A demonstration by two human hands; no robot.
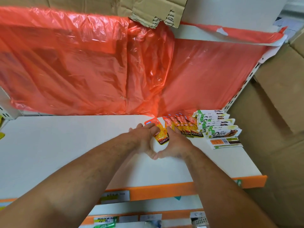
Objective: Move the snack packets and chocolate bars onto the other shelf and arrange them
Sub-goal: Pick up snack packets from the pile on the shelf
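Fingers of my left hand [144,137] curl round the orange snack packet [160,135]; my right hand [178,142] lays straight fingers along its right edge. It lies between them, long axis pointing away from me, just left of the packet row [184,127]; Dove bars [218,127] sit right of that row.

On the shelf [65,145], snack packets [182,125] lie left of chocolate bars [217,124], touching them.
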